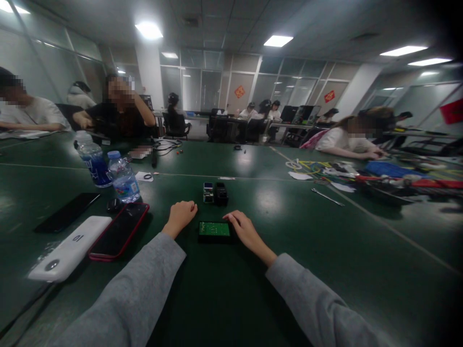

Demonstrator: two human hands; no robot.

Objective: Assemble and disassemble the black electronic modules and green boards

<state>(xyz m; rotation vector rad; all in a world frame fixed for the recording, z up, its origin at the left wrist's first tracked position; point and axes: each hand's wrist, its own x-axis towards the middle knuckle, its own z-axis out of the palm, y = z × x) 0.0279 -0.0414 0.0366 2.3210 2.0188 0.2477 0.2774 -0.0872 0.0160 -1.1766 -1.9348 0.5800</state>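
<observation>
Between the two hands, on the dark green table (325, 250), one small green circuit board (214, 229) lies flat. Just beside its left end the left hand (180, 215) rests curled into a loose fist, with nothing in it. At the board's right end the right hand (243, 230) lies slack and half open, fingertips at the edge, gripping nothing. Just beyond the board stand two small modules (215, 193), side by side. Farther left are two water bottles (123, 177), two dark phones (119, 230) and one white power bank (70, 248).
</observation>
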